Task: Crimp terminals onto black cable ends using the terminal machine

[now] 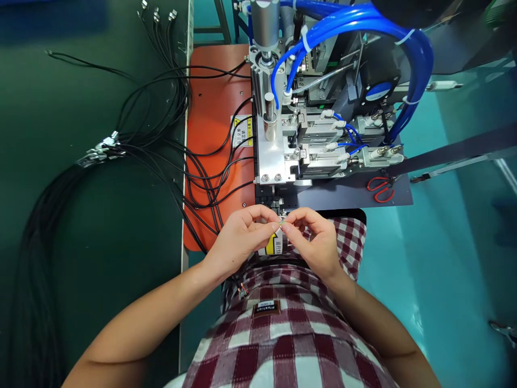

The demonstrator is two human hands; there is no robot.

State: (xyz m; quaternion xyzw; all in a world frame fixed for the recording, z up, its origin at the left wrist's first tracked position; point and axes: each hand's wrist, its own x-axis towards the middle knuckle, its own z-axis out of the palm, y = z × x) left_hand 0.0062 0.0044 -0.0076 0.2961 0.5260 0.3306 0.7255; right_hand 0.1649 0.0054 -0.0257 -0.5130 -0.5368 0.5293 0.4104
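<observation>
Both my hands meet at the front end of the machine [277, 161], over my lap. Finger and thumb of my left hand [242, 237] are pinched together on thin wires [281, 222], which look pale and greenish. From the other side my right hand [317, 242] pinches the same wires, its fingertips almost touching the left ones. The wires' far ends are hidden by the fingers. Just below the fingertips shows a yellow and white label [275, 245]. Black cables [202, 178] run across the orange plate [214, 118] to the machine's left side.
On the dark green table [100, 226] lies a thick bundle of black cables [44, 215] with metal connectors [107, 146]. Blue air hoses [363, 21] arch over the machine. Red-handled scissors [381, 188] rest on the machine's base at right. More cable ends [242, 291] hang by my lap.
</observation>
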